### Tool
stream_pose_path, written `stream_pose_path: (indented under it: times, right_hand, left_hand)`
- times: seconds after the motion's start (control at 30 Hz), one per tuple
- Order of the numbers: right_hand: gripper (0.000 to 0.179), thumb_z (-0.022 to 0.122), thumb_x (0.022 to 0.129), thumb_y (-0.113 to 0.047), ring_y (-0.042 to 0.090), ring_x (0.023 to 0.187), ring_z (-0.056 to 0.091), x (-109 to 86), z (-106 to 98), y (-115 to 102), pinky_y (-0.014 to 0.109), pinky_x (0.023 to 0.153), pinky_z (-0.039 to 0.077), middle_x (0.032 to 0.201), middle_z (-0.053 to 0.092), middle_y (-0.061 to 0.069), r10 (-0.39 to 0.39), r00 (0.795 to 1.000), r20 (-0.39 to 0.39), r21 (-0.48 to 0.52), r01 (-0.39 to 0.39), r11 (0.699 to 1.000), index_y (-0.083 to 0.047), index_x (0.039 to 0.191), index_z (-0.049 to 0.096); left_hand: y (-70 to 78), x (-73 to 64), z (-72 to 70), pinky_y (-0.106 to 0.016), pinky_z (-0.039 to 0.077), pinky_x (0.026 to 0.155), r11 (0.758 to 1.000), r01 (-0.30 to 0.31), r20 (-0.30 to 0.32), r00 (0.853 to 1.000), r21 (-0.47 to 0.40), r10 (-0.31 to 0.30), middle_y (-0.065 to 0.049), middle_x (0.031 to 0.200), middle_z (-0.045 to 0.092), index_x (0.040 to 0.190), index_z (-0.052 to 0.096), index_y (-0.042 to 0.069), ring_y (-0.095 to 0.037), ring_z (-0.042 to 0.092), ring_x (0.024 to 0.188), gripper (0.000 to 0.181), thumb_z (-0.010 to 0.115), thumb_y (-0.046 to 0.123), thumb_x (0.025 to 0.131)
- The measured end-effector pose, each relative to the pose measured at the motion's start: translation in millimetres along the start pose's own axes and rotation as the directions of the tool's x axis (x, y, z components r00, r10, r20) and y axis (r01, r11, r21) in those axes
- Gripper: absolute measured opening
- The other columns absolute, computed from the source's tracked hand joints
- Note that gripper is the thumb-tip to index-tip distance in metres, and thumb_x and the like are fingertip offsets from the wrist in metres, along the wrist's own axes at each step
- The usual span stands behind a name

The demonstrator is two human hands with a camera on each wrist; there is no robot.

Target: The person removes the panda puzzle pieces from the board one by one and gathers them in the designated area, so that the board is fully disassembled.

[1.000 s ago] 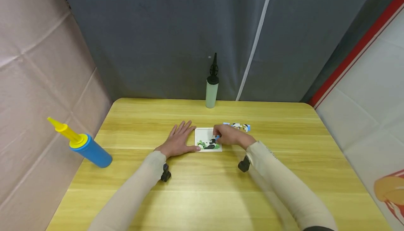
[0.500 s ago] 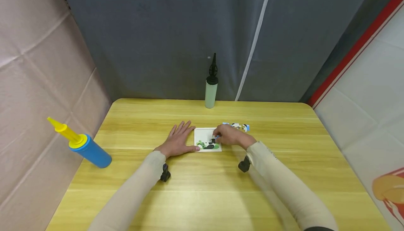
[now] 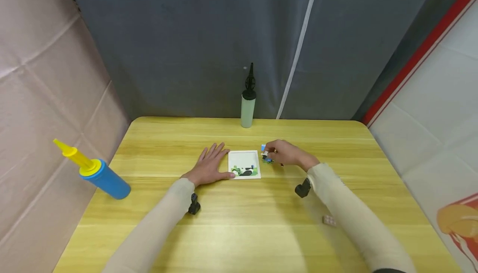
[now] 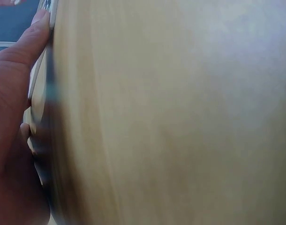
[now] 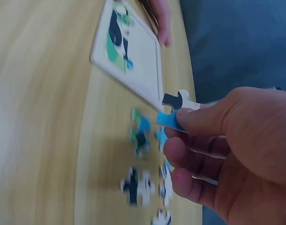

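Note:
My left hand [image 3: 208,169] rests spread on the table at the left side of a white puzzle tray [image 3: 242,157], thumb on its lower left corner. Along the tray's near edge lie fitted pieces [image 3: 246,172] in green, black and white; its upper part is bare white. To the right of the tray, my right hand [image 3: 288,153] pinches a blue, black and white jigsaw piece [image 5: 167,120] between thumb and fingertips. Under and beside that hand several loose jigsaw pieces [image 5: 144,186] lie on the table, partly hidden by the fingers in the head view.
A pale green hand pump [image 3: 247,111] with a black nozzle stands at the table's back edge. A blue and yellow pump [image 3: 108,181] is at the left edge. Near the right sleeve [image 3: 351,206] lies a small pinkish block [image 3: 329,220]. A grey curtain hangs behind.
My right hand has moved right, from over the tray to the loose pieces, a jigsaw piece in its fingers. The small pinkish block has come into view. My left hand stays put.

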State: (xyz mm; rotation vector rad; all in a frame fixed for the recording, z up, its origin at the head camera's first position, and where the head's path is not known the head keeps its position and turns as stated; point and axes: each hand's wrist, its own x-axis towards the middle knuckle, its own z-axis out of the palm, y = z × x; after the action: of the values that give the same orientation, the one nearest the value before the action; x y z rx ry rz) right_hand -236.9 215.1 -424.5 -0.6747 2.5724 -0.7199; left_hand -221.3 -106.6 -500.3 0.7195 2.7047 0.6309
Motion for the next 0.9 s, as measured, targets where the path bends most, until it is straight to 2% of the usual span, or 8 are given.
stream_pose_path:
  times: [0.07,0.3,0.4,0.53,0.63,0.7,0.83,0.9]
  right_hand:
    - [0.013,0.058,0.105,-0.003,0.013,0.070,0.054,-6.0,-5,6,0.029,0.069,0.049,0.097,0.069,0.013,0.014,1.000,-0.008,0.019,-0.014,1.000,0.001,0.110,0.069]
    - [0.006,0.061,0.102,0.000,0.017,0.079,0.053,-29.6,-20,32,0.033,0.077,0.046,0.096,0.067,0.013,0.039,0.998,-0.054,0.008,-0.039,0.999,0.002,0.104,0.066]
    - [0.009,0.060,0.102,0.002,0.016,0.078,0.052,-39.3,-24,43,0.032,0.076,0.046,0.096,0.068,0.014,0.051,0.998,-0.045,-0.003,-0.052,0.999,0.003,0.105,0.068]
    - [0.013,0.057,0.105,0.002,0.013,0.066,0.048,-49.5,-26,55,0.028,0.068,0.044,0.086,0.066,0.015,0.109,0.994,0.002,0.038,-0.109,0.993,0.005,0.110,0.069]
    - [0.014,0.056,0.106,0.002,0.012,0.062,0.046,-53.8,-24,61,0.026,0.064,0.043,0.084,0.065,0.016,0.137,0.990,0.032,0.068,-0.139,0.988,0.005,0.110,0.069]
    - [0.014,0.057,0.106,0.002,0.012,0.063,0.048,-54.8,-23,64,0.026,0.062,0.043,0.090,0.068,0.016,0.143,0.989,0.038,0.078,-0.146,0.986,0.005,0.110,0.070]
    - [0.015,0.059,0.104,0.003,0.013,0.066,0.053,-53.3,-19,67,0.026,0.062,0.046,0.093,0.071,0.015,0.136,0.991,0.012,0.056,-0.137,0.989,0.005,0.110,0.072]
    - [0.015,0.061,0.103,0.002,0.013,0.071,0.056,-51.6,-17,68,0.027,0.066,0.049,0.095,0.074,0.014,0.129,0.991,-0.018,0.020,-0.129,0.991,0.004,0.111,0.074]
  left_hand:
    - [-0.7,0.0,0.2,-0.061,-0.003,0.137,1.000,0.000,-0.002,1.000,-0.002,0.000,-0.008,0.183,0.003,0.171,0.025,0.017,-0.035,-0.003,0.170,0.102,0.068,0.069,0.095]
    - [-0.5,0.7,0.7,-0.061,-0.003,0.137,1.000,0.000,-0.006,1.000,-0.007,0.000,-0.008,0.183,0.004,0.172,0.025,0.018,-0.034,-0.003,0.170,0.103,0.069,0.069,0.094]
    - [-0.4,1.5,0.9,-0.061,-0.004,0.137,1.000,-0.001,-0.004,1.000,-0.006,0.001,-0.008,0.183,0.003,0.172,0.024,0.018,-0.034,-0.003,0.170,0.103,0.068,0.069,0.094]
    - [-0.2,1.3,0.3,-0.061,-0.004,0.137,1.000,-0.005,-0.005,1.000,-0.009,0.005,-0.009,0.183,0.004,0.172,0.025,0.017,-0.035,-0.003,0.170,0.103,0.069,0.068,0.094]
    - [-0.9,0.5,0.3,-0.062,-0.004,0.136,1.000,-0.014,-0.011,1.000,-0.020,0.014,-0.010,0.183,0.005,0.171,0.025,0.016,-0.036,-0.002,0.170,0.104,0.069,0.069,0.094]
    - [-1.9,-0.3,0.5,-0.064,-0.003,0.136,0.999,-0.025,-0.022,0.999,-0.030,0.025,-0.012,0.182,0.007,0.171,0.027,0.014,-0.038,-0.001,0.170,0.105,0.068,0.071,0.093]
    - [-5.7,-0.5,2.9,-0.066,-0.002,0.135,0.998,-0.048,-0.046,0.998,-0.048,0.046,-0.015,0.182,0.009,0.169,0.029,0.012,-0.042,0.001,0.169,0.109,0.064,0.079,0.091]
    - [-5.5,-0.7,2.5,-0.066,-0.002,0.135,0.998,-0.048,-0.047,0.998,-0.050,0.046,-0.016,0.182,0.009,0.169,0.029,0.012,-0.042,0.001,0.169,0.109,0.064,0.078,0.091]
